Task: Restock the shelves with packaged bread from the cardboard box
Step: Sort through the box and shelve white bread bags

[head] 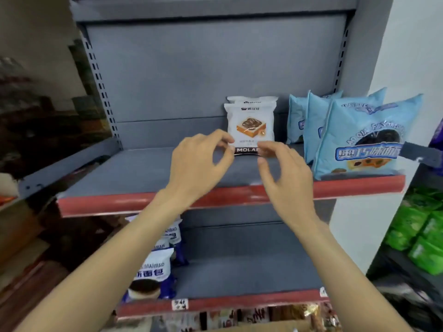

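Head view: two white bread packs stand upright, one behind the other, toward the back of the upper shelf, right of its middle; the front pack shows a toast picture and a dark band at its foot reading "MOLA", the rest of the word covered by fingers. The left hand is at the pack's lower left corner and the right hand at its lower right corner; both have fingers loosely curved and spread, fingertips at or just beside the wrapper; whether either grip actually pinches the pack I cannot tell, since the hands are blurred.

At the right end of the same shelf three light blue packs stand in a row, the front one at the shelf's red front edge; nothing stands between them and the white packs. On the lower shelf, near its left end, white and blue packs line up front to back, partly hidden by the left forearm. Green packs fill a neighbouring rack at the far right, cut off by the frame. A strip of goods under the lower shelf's front edge is too blurred to make out; so is the dark clutter to the left.
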`<state>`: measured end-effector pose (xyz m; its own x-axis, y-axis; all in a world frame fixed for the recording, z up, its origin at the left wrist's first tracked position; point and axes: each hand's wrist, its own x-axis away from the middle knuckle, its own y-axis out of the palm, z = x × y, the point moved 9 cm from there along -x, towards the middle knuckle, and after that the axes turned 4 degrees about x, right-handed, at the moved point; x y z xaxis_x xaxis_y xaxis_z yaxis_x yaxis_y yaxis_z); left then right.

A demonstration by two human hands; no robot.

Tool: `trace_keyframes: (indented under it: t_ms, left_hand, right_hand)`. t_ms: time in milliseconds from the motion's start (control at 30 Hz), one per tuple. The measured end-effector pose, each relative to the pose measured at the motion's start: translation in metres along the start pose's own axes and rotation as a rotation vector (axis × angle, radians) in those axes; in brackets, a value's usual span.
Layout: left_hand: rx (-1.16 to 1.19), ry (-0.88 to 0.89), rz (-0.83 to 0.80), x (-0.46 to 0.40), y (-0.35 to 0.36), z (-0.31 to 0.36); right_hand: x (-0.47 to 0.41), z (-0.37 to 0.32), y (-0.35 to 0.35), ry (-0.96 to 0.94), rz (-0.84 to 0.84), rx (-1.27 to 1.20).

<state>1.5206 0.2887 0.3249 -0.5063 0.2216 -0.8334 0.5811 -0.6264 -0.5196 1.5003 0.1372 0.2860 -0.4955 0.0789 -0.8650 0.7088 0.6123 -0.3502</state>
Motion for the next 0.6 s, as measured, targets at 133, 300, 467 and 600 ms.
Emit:
trace_keyframes:
  t_ms: [133, 300, 467, 600]
  left_hand:
    - [-0.023, 0.157, 0.143, 0.084, -0.025, 0.041]
    - [0.04, -0.087, -0.018, 0.216, -0.025, 0.042]
    - [-0.008, -0.613, -0.474, 0.37, -0.003, 0.01]
    - [0.054, -0.944, -0.776, 0.493, 0.015, 0.0]
  right_hand:
    - [0.074, -0.03, -0.032, -0.119, 0.042, 0.052]
    - [0.204, -0.018, -0.028, -0.045, -0.348, 0.02]
    - [0.351, 0.019, -0.003, 0.117, -1.064, 0.071]
    - [0.438, 0.033, 0.005, 0.308, -1.295, -0.094]
